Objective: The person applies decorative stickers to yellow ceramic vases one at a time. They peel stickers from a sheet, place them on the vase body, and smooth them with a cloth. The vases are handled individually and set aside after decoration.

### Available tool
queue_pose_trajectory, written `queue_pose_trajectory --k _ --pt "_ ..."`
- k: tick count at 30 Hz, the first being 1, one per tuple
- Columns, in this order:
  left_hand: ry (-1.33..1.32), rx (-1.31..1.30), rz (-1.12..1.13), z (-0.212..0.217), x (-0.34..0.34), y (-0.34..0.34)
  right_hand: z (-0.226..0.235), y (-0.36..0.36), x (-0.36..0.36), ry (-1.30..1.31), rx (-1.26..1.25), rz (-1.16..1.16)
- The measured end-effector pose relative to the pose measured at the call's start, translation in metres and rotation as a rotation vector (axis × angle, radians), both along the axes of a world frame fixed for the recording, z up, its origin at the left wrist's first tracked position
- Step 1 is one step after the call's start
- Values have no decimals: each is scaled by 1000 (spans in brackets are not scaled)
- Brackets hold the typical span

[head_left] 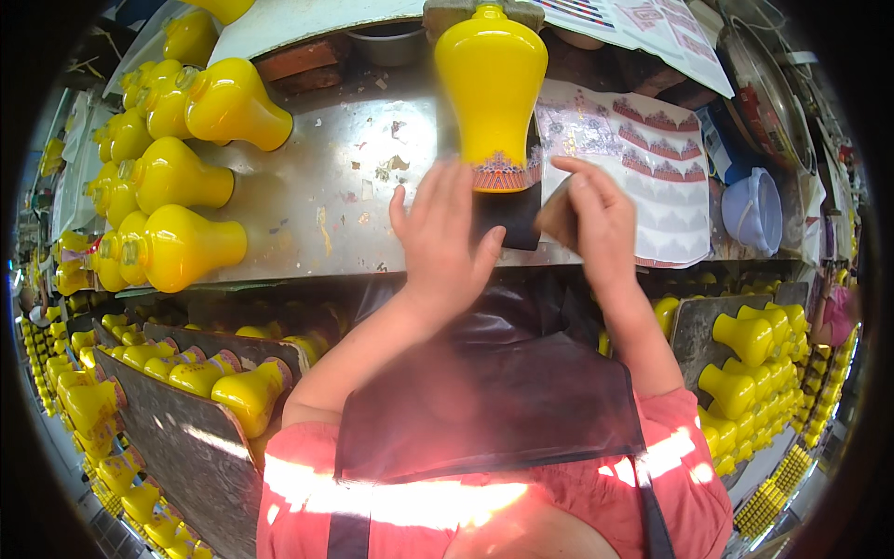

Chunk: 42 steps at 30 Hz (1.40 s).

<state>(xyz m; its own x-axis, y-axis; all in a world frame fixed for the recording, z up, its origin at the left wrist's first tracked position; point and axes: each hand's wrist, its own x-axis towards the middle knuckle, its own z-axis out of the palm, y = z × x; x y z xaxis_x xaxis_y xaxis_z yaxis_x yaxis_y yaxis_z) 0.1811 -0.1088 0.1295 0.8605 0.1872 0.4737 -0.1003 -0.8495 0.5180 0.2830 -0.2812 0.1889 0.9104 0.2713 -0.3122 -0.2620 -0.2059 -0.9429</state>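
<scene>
Yellow glazed vases (177,177) are lying on their sides way off to the left of the left hand (445,238), which is spreading its fingers flat and open, pressing against the base of the yellow vase (492,88) standing just above it. Right hand (596,219) is sitting just beside that vase's patterned band (504,174), pinching a small brownish pad (558,216). Decal sheets (661,177) are lying right behind it, and a pale blue plastic cup (752,210) is sitting further right.
</scene>
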Motion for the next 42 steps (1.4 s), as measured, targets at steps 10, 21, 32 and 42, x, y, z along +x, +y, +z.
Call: queue_pose_trajectory --k 10,21,32,42 --pt "-31 -87 -25 -13 3 0 -30 17 -33 -271 -210 363" --pt "-20 -92 -2 -2 4 -1 10 31 -10 -767 -775 356" --pt "7 -172 14 4 6 -2 5 48 -1 -798 -877 329" --pt "116 -435 29 11 14 -1 11 46 5 -639 -677 315"
